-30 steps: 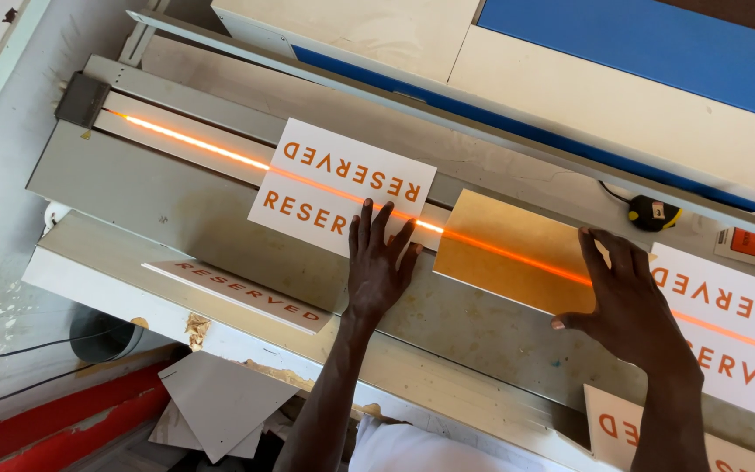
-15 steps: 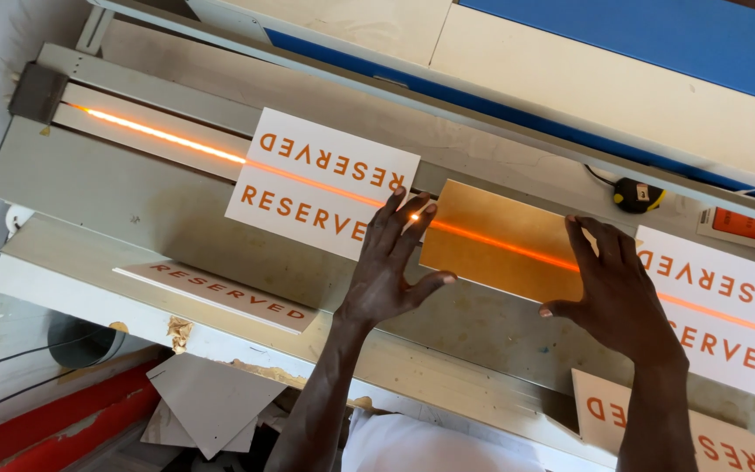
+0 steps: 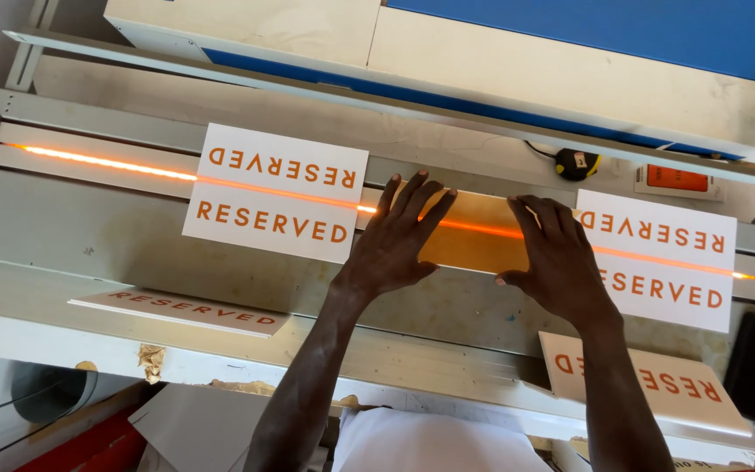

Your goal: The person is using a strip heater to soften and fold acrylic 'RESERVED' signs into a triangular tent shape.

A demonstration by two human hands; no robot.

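Head view: left hand [image 3: 392,240] and right hand [image 3: 555,258], fingers spread, press the amber sheet [image 3: 474,240] flat over the glowing heater strip [image 3: 107,162]; even pressure, square alignment seem best

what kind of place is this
Probably a small sign-making workshop. A long metal bending bench with a glowing orange heating strip runs across, flat white printed sign panels lie over it, and a yellow tape measure sits behind. Both hands press an orange-lit sheet.
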